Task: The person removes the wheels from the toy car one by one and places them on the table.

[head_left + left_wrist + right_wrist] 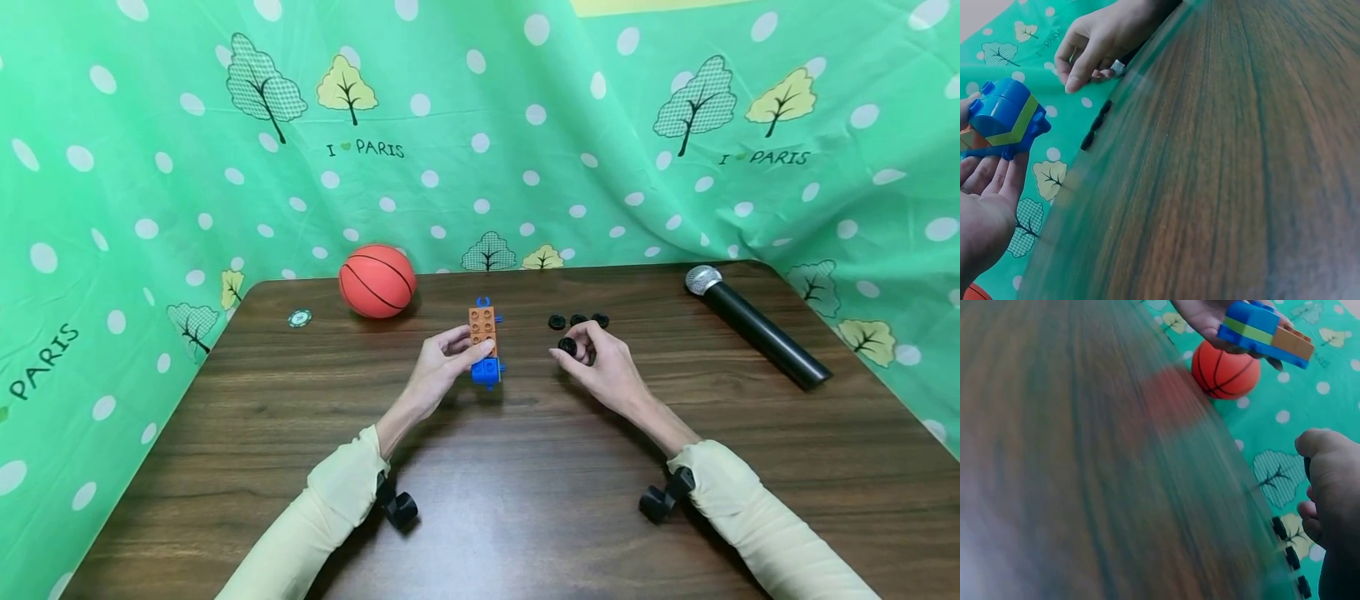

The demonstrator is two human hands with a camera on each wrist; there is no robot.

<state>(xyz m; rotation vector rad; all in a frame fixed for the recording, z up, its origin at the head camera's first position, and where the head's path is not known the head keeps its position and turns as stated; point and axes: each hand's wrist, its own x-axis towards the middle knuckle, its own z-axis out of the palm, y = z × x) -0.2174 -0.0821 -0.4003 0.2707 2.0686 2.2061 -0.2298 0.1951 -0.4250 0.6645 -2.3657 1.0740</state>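
My left hand (437, 368) grips a toy block vehicle (486, 372) between thumb and fingers, held above the table. It has a blue rounded cab, orange studded blocks behind it and small blue pegs on its side; a green stripe on the cab (1005, 112) shows in the left wrist view. To the right, my right hand (611, 372) pinches a small black toy wheel (567, 345) between thumb and fingertips. Just beyond that hand, three more black wheels (557, 322) lie in a row on the table. The right wrist view mostly hides the pinched wheel behind the hand.
The dark wooden table (480, 517) ends at a green curtain with trees and dots. Toward the back left sit a small red basketball (377, 282) and a poker chip (300, 318). A black microphone (757, 327) with a silver head lies at the right.
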